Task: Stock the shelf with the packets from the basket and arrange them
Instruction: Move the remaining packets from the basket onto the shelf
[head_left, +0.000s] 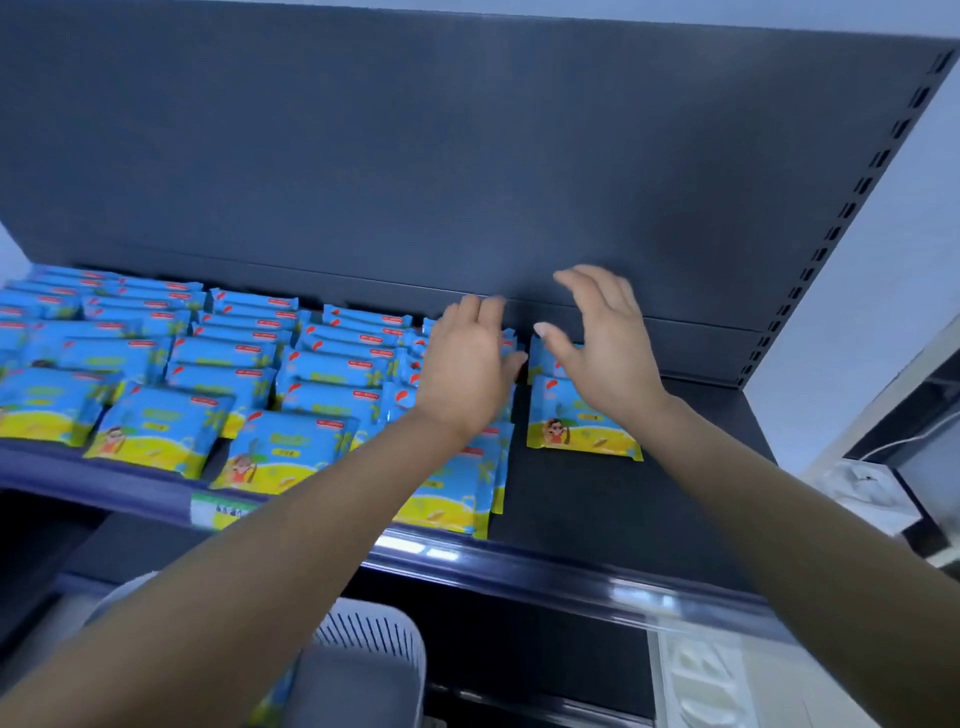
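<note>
Head view:
- Left hand (467, 358): palm down, fingers nearly straight, over the back of the packet column below it. It holds nothing; I can't tell if it touches.
- Right hand (602, 338): open, fingers spread, thumb out, grips nothing. It hovers over the short column (576, 426) just right of the left hand.
- Packets (322, 374) fill the shelf (597, 519) left of both hands, in overlapping leaning columns. Right of the right hand the shelf is bare.
- Basket (363, 654) sits below the forearms, and at least one packet (275, 696) shows in it, so stocking isn't done.

Risks, as I judge them:
- The front packet (447, 499) under the left forearm sits at the shelf's front lip. A forearm drag on pull-back could knock it to the floor.
- The columns lean on each other. A push from the back could slide the whole column forward, and a sideways nudge could skew its neighbours.
- The short column has little behind it. Uneven pressing may tip or twist it out of line.
- The pale blue wrappers look slick, so expect sliding.
</note>
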